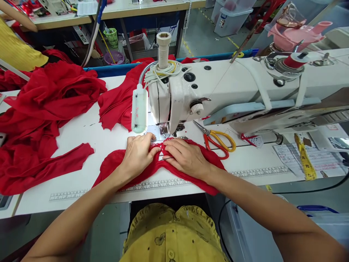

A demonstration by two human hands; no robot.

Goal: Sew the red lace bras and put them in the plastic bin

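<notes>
A red garment piece (109, 164) with a lacy edge lies in front of the needle of a white sewing machine (174, 98). My left hand (139, 153) pinches its edge just left of the presser foot (164, 130). My right hand (188, 158) presses and grips the same edge from the right, close to the left fingertips. A thin dark metal point (167, 158) shows by the right fingers; its kind is unclear. The fabric under both palms is hidden.
Scissors (218, 142) with red and yellow handles lie right of the needle. Red fabric (49, 116) is heaped at left. A printed ruler (155, 185) runs along the front edge. At right are a yellow tape measure (305, 160) and paper (286, 156). Another person's yellow sleeve (19, 47) shows far left.
</notes>
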